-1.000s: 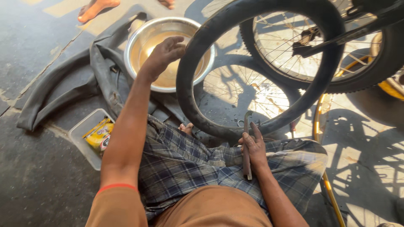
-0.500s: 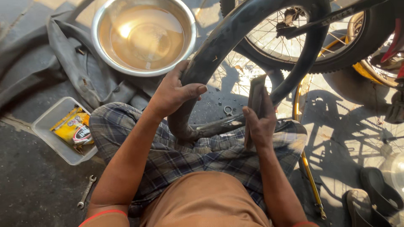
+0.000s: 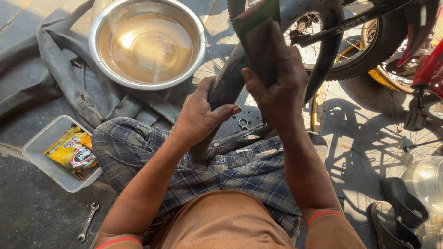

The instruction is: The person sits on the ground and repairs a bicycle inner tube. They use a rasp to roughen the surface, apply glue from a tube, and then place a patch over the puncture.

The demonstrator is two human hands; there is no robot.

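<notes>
I sit on the ground with a black inflated inner tube [image 3: 228, 83] looped over my lap. My left hand [image 3: 200, 115] grips the tube from the left side. My right hand [image 3: 277, 87] holds a dark flat rectangular piece [image 3: 258, 39], with a green edge, pressed against the tube just above my left hand. A steel bowl [image 3: 147, 44] of murky water stands on the ground beyond my left knee.
A slack black tube [image 3: 60, 78] lies around the bowl. A clear plastic tray [image 3: 39, 150] holds yellow packets; a small spanner [image 3: 87, 222] lies near it. Bicycle wheels [image 3: 364, 50] stand at upper right, dark sandals [image 3: 397, 216] at lower right. A small ring [image 3: 243, 123] lies by my knee.
My left hand came back from the bowl and took hold of the tube. My right hand rose with the flat piece up along the tube. The view has moved closer.
</notes>
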